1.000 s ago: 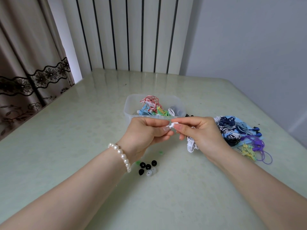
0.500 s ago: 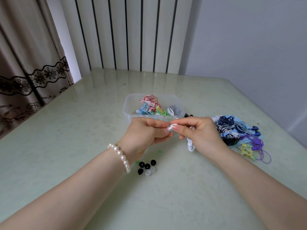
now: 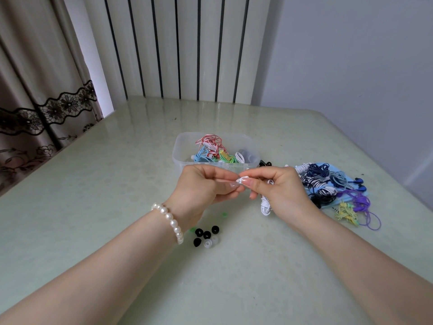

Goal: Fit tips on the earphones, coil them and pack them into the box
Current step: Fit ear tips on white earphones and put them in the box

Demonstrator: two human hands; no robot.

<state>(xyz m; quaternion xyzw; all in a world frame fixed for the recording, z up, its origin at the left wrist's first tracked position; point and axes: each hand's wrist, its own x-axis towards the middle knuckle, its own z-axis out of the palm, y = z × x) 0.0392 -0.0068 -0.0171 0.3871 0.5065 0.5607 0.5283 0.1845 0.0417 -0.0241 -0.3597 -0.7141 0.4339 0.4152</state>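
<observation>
Above the middle of the worktop [image 3: 93,207], both hands meet just in front of the clear plastic box [image 3: 181,151]. At the left hand [image 3: 201,186], which wears a pearl bracelet [image 3: 169,219] at the wrist, the grip is fingertips pinched together on a small white piece at the end of the white earphones [image 3: 266,205]. At the right hand [image 3: 281,186] the grip is thumb and forefinger closed on the same white end, the other fingers curled over the cord, whose bundled loops hang down below the palm toward the worktop. Whether a tip is already seated on the bud cannot be told; the fingers cover it.

The box stands toward the far edge, open at the top, with red-and-white, light blue, green and white earphones coiled inside. Near the right edge lies a pile of earphones [image 3: 328,186], dark blue, black-and-white, purple and yellow, tangled on something blue. On the near side, just beside the left wrist, sits a little cluster of loose ear tips [image 3: 206,235], black and clear, with a green one or two close by.
</observation>
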